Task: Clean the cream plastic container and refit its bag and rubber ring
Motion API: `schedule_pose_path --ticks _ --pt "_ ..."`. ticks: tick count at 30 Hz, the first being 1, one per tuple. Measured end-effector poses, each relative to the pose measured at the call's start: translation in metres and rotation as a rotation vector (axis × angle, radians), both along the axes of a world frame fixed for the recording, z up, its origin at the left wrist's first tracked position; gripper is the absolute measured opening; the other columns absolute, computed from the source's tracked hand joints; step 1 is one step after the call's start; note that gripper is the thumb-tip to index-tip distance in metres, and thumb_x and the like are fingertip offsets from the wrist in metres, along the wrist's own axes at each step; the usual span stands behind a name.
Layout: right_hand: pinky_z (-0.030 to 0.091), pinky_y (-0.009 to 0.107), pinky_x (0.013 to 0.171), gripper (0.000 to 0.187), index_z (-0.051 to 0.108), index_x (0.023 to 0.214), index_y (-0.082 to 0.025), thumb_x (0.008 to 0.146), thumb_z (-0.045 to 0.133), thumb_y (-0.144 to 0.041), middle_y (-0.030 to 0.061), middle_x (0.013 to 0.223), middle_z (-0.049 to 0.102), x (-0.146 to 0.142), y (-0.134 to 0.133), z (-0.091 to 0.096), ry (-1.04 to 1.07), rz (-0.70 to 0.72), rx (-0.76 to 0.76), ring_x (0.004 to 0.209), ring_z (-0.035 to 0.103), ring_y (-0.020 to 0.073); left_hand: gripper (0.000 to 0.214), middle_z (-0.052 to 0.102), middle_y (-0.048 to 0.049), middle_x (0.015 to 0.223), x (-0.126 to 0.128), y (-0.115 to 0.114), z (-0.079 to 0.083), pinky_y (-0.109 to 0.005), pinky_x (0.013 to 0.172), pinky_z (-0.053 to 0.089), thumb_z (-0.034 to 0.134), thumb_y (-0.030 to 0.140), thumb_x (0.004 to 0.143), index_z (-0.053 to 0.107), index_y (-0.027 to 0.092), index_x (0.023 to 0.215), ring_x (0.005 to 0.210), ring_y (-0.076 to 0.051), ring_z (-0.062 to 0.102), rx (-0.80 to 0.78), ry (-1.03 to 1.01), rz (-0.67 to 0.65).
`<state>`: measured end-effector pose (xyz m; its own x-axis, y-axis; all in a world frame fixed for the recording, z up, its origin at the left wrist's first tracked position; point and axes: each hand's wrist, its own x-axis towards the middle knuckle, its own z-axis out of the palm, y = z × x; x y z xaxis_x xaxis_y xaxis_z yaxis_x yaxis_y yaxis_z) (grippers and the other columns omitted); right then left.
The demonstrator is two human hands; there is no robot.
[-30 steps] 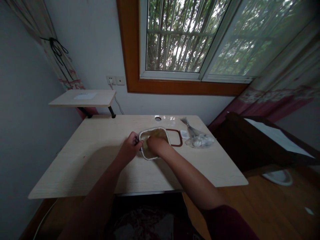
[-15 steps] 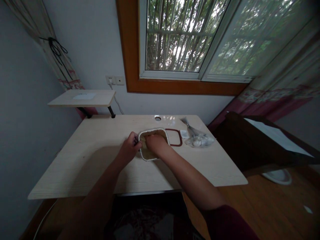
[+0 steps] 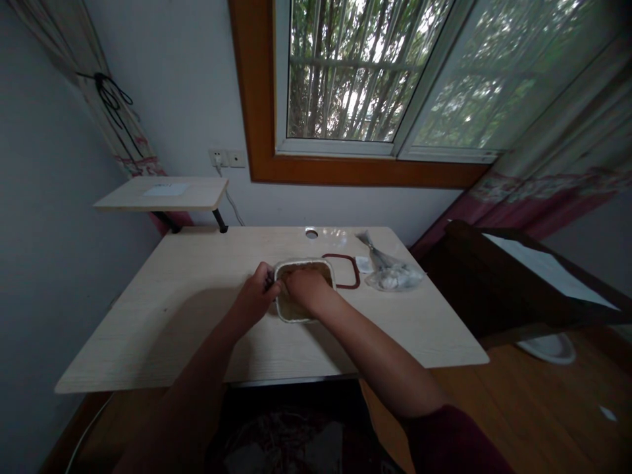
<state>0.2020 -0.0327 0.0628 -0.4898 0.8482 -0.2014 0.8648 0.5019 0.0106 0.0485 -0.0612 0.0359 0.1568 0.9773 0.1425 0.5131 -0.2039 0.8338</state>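
A small box-shaped basket (image 3: 305, 318) with a whitish rim and a tan inside sits on the table, its opening facing me. My left hand (image 3: 257, 289) is closed on the basket's left rim, thumb at the near side. Reaching into the opening, my right hand (image 3: 307, 288) has its fingers hidden inside, so whether they hold anything does not show. A dark red rounded frame (image 3: 357, 275) lies flat just right of the basket, partly covered by it.
Right of the frame lie a small white paper (image 3: 364, 264) and a tied clear plastic bag (image 3: 395, 276) with pale contents. A raised shelf (image 3: 197, 196) stands at the table's (image 3: 148, 329) back left. A dark piece of furniture (image 3: 474, 283) borders the right side.
The basket has tilted and shifted slightly toward me, showing more of the red frame behind its right corner. My right hand has moved a little left within it. My left hand keeps its grip.
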Motion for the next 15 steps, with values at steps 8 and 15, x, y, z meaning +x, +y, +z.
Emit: schedule_pose_path --ticks 8,15 --pt "0.055 0.037 0.086 0.039 0.070 0.117 -0.008 0.098 0.037 -0.017 0.0222 0.116 0.071 -0.014 0.006 -0.024 0.024 -0.012 -0.160 0.106 0.069 0.0308 0.014 0.046 0.0068 0.065 -0.003 0.000 -0.001 -0.025 0.059 0.038 0.052 0.032 0.086 0.042 0.023 0.086 0.060 -0.012 0.048 -0.015 -0.038 -0.052" --pt "0.055 0.037 0.087 0.040 0.069 0.120 -0.007 0.096 0.038 -0.013 0.0222 0.118 0.071 -0.005 -0.001 -0.010 0.012 0.025 -0.148 0.107 0.069 0.0312 0.015 0.046 0.0072 0.064 -0.002 0.000 0.000 -0.025 0.059 0.036 0.054 0.031 0.084 0.041 0.023 0.084 0.059 -0.012 0.047 0.037 0.020 0.054"
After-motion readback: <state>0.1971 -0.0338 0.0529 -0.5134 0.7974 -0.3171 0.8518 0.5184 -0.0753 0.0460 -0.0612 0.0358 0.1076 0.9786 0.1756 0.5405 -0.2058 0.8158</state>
